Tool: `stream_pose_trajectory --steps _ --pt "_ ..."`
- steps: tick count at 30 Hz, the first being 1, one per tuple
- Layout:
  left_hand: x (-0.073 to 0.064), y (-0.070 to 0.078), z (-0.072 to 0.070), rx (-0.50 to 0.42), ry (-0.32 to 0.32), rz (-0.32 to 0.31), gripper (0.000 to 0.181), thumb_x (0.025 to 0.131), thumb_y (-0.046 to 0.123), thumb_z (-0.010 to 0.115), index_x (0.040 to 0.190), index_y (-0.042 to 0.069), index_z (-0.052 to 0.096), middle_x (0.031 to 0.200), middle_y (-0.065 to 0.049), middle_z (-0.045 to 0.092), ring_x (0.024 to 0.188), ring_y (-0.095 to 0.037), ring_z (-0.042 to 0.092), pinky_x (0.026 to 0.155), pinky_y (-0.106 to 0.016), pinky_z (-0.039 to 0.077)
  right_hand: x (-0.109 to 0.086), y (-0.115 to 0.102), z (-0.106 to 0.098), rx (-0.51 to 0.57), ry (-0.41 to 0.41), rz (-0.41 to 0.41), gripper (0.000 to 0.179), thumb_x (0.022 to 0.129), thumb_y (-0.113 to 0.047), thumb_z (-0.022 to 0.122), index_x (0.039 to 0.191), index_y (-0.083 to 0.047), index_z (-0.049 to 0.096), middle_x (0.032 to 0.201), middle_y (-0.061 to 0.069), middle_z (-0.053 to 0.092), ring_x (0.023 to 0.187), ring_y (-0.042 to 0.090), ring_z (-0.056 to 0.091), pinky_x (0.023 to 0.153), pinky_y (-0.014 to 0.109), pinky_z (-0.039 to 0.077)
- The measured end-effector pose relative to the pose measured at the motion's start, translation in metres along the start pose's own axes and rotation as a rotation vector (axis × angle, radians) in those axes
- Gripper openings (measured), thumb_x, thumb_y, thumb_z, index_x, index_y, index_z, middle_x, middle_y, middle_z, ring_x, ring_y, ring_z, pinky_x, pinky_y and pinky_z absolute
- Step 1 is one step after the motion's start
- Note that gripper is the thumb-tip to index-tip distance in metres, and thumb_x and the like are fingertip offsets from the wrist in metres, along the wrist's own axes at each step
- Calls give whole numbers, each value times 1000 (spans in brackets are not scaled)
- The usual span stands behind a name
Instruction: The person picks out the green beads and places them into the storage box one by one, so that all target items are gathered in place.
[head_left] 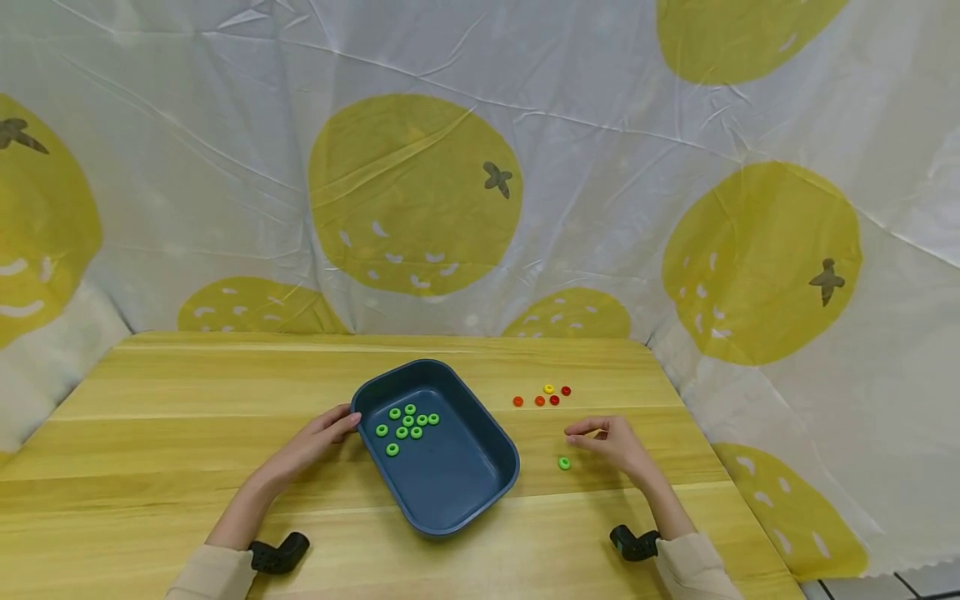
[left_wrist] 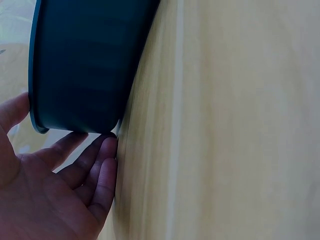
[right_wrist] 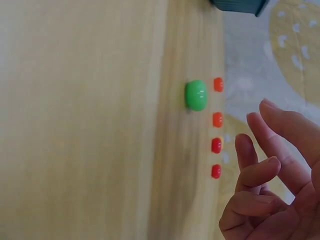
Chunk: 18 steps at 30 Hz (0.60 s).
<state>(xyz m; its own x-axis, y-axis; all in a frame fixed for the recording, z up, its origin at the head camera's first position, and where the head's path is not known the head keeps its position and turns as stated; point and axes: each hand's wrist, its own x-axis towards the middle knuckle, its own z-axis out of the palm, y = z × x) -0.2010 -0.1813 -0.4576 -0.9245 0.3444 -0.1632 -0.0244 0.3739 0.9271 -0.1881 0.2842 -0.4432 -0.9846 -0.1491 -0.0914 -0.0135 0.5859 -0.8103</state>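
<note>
A dark blue rectangular tray (head_left: 465, 500) stands at an angle on the table, with several green ring-shaped beads (head_left: 408, 421) in its far left part. My left hand (head_left: 330, 429) holds the tray's left corner; in the left wrist view its thumb touches the rim and its fingers lie against the outer wall. My right hand (head_left: 611, 440) hovers above the table right of the tray, thumb and forefinger apart and nothing between them. Just below its fingertips, a single green bead (head_left: 564, 462) lies on the wood, also visible in the right wrist view (right_wrist: 196, 95).
Behind the right hand lie two orange beads (head_left: 518, 402), two red beads (head_left: 554, 400) and a yellow bead (head_left: 548, 389) on the wooden table (head_left: 187, 417). A white cloth (head_left: 585, 208) with yellow fruit prints hangs along the table's back and right side.
</note>
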Motion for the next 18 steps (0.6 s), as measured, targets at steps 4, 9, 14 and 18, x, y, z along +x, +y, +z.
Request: stream_pose_trajectory --steps 4,9,14,18 --pt "0 0 0 1 2 -16 67 99 43 38 145 -4 25 145 -26 37 134 -38 35 112 -53 26 -3 6 2 9 -28 -5 27 82 -22 72 100 -2 72 106 18 69 66 13 57 56 21 45" --pt "0 0 0 7 0 -23 68 100 43 38 145 -5 23 144 -27 37 134 -39 35 112 -54 25 -3 14 7 -14 -54 -40 25 79 -20 75 98 -3 72 99 15 71 81 16 64 62 21 49" --pt "0 0 0 25 -4 -14 67 100 43 37 145 -5 24 142 -27 40 133 -39 37 111 -54 27 -4 17 11 -38 -75 -65 25 77 -20 77 96 -4 73 96 14 72 77 10 63 63 20 50" --pt "0 1 1 27 4 -10 64 100 43 38 144 -3 28 141 -25 43 131 -37 40 110 -52 29 -5 16 11 -68 -76 -76 21 79 -20 75 93 -5 73 93 12 72 72 7 60 60 19 47"
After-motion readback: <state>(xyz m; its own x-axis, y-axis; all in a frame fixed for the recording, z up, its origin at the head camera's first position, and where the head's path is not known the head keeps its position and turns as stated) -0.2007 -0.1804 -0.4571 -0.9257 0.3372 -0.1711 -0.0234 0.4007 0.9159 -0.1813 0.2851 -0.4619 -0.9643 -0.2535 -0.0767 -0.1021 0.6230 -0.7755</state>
